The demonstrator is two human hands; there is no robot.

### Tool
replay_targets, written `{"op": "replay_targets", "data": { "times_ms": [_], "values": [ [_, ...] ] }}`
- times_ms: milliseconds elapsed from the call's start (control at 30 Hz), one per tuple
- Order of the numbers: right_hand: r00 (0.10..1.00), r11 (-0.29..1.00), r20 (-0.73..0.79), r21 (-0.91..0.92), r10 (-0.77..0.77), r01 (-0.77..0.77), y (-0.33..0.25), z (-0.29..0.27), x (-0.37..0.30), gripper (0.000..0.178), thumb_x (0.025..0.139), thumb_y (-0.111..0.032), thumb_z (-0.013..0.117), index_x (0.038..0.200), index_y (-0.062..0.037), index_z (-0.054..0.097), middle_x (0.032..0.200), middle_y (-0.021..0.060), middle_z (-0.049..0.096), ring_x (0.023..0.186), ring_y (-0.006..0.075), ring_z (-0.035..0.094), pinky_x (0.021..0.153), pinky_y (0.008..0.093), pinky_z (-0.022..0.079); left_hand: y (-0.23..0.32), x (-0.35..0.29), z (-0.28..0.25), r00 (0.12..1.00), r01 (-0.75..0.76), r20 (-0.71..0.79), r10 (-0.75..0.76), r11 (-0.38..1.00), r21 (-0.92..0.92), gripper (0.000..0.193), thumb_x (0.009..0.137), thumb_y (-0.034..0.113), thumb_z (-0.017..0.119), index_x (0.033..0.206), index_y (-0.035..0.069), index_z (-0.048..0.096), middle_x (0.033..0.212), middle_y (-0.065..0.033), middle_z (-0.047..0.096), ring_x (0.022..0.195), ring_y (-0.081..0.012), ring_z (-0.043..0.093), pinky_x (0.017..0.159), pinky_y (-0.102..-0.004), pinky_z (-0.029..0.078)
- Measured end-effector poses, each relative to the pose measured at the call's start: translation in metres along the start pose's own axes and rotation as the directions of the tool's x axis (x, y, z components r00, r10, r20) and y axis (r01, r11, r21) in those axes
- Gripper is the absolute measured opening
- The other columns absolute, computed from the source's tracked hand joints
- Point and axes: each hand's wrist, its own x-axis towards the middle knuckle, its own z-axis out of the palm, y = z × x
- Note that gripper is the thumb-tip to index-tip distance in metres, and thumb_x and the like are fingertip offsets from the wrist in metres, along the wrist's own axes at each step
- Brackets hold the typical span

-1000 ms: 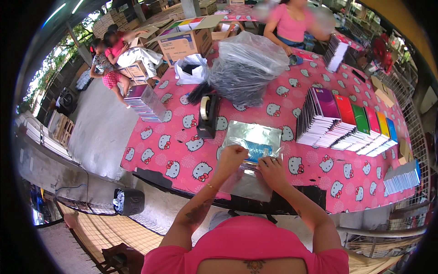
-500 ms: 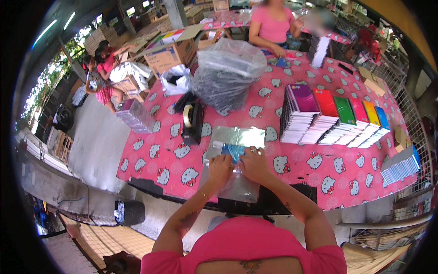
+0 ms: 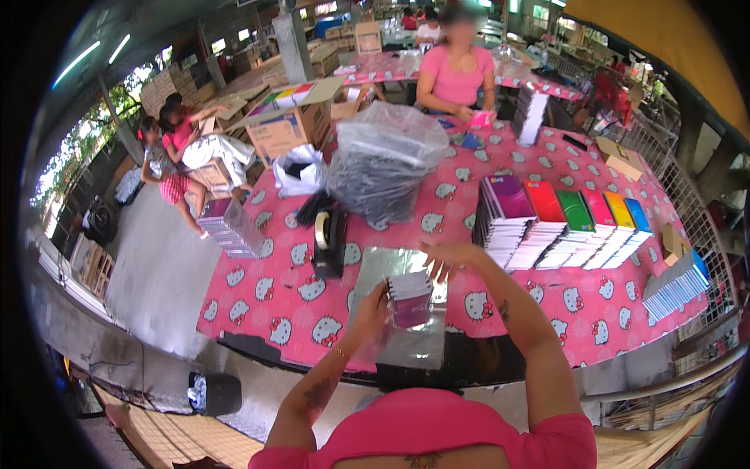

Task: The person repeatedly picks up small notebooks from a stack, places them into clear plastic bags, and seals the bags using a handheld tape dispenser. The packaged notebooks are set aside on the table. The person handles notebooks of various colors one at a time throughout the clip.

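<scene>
A small stack of spiral notebooks (image 3: 411,298), with white page edges and a purple cover on the near side, rests on a clear plastic sheet (image 3: 406,348) in front of me. My left hand (image 3: 373,306) is closed on the stack's left edge, its fingers partly hidden and a little blurred. Above and to the right of the stack, my right hand (image 3: 451,256) is lifted off it, fingers apart and holding nothing. A black tape dispenser (image 3: 330,244) with a roll of tape stands left of the sheet.
Rows of coloured notebooks (image 3: 512,199) stand at right, with a blue-covered stack (image 3: 678,285) near the edge. A plastic bag of black items (image 3: 383,164), a carton (image 3: 291,129) and a wrapped stack (image 3: 228,227) lie beyond. A person in pink (image 3: 457,78) works across the table.
The notebook stack has been turned: a blue cover showed before, page edges and purple show now. My right hand has let go and risen up and right. The view has tilted slightly.
</scene>
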Motion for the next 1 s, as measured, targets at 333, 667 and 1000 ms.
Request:
{"op": "replay_targets", "data": {
  "times_ms": [333,667,1000],
  "values": [
    [0.649,0.743,-0.413,-0.112,-0.639,0.660,0.021,0.048,-0.057,0.083,0.077,-0.021,0.084,0.148,-0.0135,0.043,0.131,0.0078,0.060,0.112,0.0206,0.059,0.096,0.0368,0.048,0.034,-0.001,-0.023,0.966,-0.250,0.089,0.245,0.967,0.052,0.083,0.077,0.014,0.080,0.146,-0.002,0.036,0.140,-0.0217,0.051,0.134,-0.0315,0.048,0.111,-0.0400,0.037],
    [0.735,0.857,-0.506,-0.015,-0.451,0.515,0.062,0.120,-0.049,0.076,0.069,-0.020,0.090,0.132,-0.0056,0.049,0.125,0.0098,0.060,0.120,0.0239,0.056,0.100,0.0402,0.046,0.017,-0.001,-0.011,0.963,-0.163,0.224,0.151,0.986,0.033,0.077,0.074,0.016,0.084,0.138,0.004,0.042,0.125,-0.0152,0.060,0.119,-0.0256,0.059,0.100,-0.0388,0.050],
    [0.467,0.566,-0.406,-0.776,-0.786,0.278,-0.008,0.134,-0.115,0.027,0.080,-0.030,0.078,0.101,-0.0174,0.067,0.125,0.0037,0.060,0.126,0.0258,0.052,0.111,0.0539,0.029,-0.046,0.061,-0.153,0.837,0.152,-0.535,0.116,0.890,0.431,0.041,0.084,0.025,0.075,0.117,0.003,0.066,0.111,-0.0133,0.066,0.104,-0.0225,0.060,0.089,-0.0357,0.048]
  ]
}}
